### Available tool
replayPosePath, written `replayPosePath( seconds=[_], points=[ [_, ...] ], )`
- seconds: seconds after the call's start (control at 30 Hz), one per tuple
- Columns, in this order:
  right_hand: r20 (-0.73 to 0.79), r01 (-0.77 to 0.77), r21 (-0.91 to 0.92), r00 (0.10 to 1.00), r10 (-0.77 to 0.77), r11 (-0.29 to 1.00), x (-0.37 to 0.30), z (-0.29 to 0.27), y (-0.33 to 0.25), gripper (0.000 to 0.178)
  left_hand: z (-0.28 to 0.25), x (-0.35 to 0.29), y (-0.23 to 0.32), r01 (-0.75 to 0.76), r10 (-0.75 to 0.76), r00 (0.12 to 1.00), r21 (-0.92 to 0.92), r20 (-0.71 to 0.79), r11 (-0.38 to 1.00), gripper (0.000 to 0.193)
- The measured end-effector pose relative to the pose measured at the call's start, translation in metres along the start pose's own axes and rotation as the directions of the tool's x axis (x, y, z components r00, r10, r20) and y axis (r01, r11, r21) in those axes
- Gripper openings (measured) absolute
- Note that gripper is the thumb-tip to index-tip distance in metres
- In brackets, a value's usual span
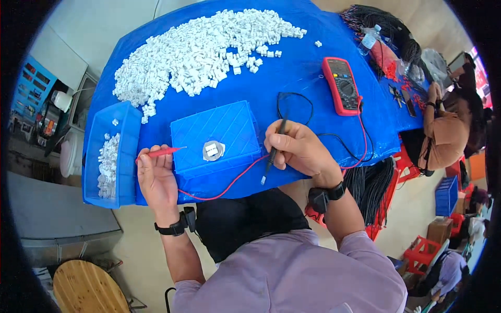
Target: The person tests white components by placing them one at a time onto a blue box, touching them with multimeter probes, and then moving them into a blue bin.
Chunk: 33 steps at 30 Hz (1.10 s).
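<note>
My left hand [158, 180] is closed on a red multimeter probe [163, 152], its metal tip pointing right toward a blue plastic crate [235, 122]. On the crate's ribbed top lies a round silvery piece [213, 151] with small white blocks at its centre. Past the crate's right edge, my right hand [298, 148] pinches a black multimeter probe [271, 158], slanted downward. A small pale piece [263, 180] shows at its lower end; I cannot tell what it is. Both leads run toward a red multimeter [342, 86] lying on the table at the right.
A large heap of small white plastic connectors [203, 49] covers the far side of the blue-covered table [292, 68]. More fill a blue bin [128, 156] at the left. Bundled black cables [368, 182] hang at the right, near a clear bottle [369, 40] and a seated co-worker [446, 135].
</note>
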State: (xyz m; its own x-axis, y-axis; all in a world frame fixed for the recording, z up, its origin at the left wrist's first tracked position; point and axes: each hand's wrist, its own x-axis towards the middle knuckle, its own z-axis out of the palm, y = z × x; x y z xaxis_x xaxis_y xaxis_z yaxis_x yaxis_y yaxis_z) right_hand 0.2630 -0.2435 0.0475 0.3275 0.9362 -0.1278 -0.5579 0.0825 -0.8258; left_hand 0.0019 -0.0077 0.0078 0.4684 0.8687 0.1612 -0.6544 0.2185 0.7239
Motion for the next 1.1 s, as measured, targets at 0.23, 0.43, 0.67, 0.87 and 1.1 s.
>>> replayPosePath(
  seconds=[0.23, 0.43, 0.67, 0.87, 1.1],
  points=[
    [-0.092, -0.060, -0.271, 0.995, 0.037, 0.961, -0.008, 0.016, -0.001, 0.022, 0.014, -0.005, 0.000, 0.028, -0.030, 0.999, 0.083, 0.024, 0.996, 0.024],
    [-0.100, -0.069, -0.322, 0.994, 0.038, 0.944, -0.006, 0.020, 0.002, 0.022, 0.016, -0.002, -0.005, 0.019, -0.019, 1.000, 0.108, -0.004, 0.994, 0.027],
    [-0.089, -0.057, -0.341, 0.996, 0.028, 0.938, -0.007, 0.017, 0.006, 0.022, 0.014, -0.003, -0.003, 0.035, -0.035, 0.999, 0.108, 0.003, 0.994, 0.025],
    [-0.081, -0.029, -0.229, 0.997, 0.011, 0.973, -0.008, 0.010, 0.000, 0.021, 0.012, -0.009, 0.004, 0.018, -0.016, 1.000, 0.065, -0.019, 0.998, 0.022],
    [-0.189, 0.279, 0.063, 0.946, -0.263, 0.958, -0.003, 0.019, 0.009, 0.013, 0.020, -0.007, -0.008, -0.082, 0.089, 0.996, 0.217, -0.021, 0.973, 0.018]
  ],
)
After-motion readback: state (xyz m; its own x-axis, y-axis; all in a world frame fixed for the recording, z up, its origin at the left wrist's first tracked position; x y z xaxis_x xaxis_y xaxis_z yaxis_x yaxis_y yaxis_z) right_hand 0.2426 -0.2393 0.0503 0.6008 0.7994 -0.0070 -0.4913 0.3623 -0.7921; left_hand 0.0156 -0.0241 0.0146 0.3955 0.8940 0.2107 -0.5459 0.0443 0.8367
